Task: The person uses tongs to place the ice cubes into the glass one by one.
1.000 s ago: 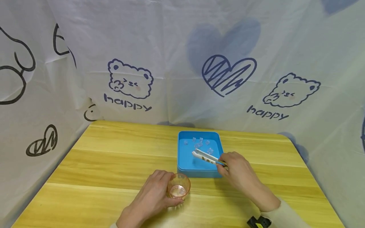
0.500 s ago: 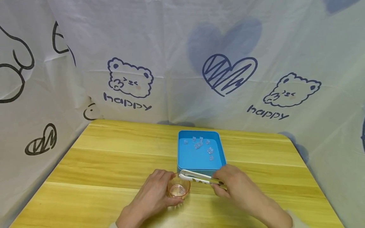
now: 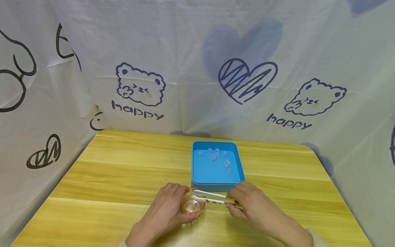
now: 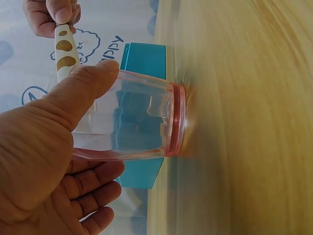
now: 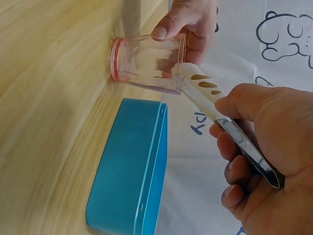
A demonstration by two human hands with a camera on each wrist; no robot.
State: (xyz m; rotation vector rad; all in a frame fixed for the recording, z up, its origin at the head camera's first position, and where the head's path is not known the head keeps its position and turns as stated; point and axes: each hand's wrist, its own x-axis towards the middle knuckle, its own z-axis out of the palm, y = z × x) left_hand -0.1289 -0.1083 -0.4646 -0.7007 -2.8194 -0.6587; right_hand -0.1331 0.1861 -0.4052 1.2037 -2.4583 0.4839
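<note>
My left hand (image 3: pixel 163 209) grips a clear pinkish-orange cup (image 4: pixel 142 117) that stands upright on the table, thumb on the near side. Clear bits show at the cup's bottom in the left wrist view. Between the thumb and fingers of my right hand (image 3: pixel 256 206) is a pair of small tongs (image 5: pixel 203 100), metal with white, brown-spotted ends. Their tips reach in at the cup's mouth and stand slightly apart. Behind the cup sits a shallow blue box (image 3: pixel 210 175), holding several small clear cubes (image 3: pixel 213 157) mostly towards its back and right.
The wooden table (image 3: pixel 123 164) runs back to a white cloth (image 3: pixel 191 68) printed with bears and hearts. More of this cloth hangs along the left and right sides. The blue box's front wall lies close behind the cup and tongs.
My right hand has brought the tongs from over the blue box left and towards me, tips down into the cup's mouth. A cube near the box's right side has come into view. The left hand stays put.
</note>
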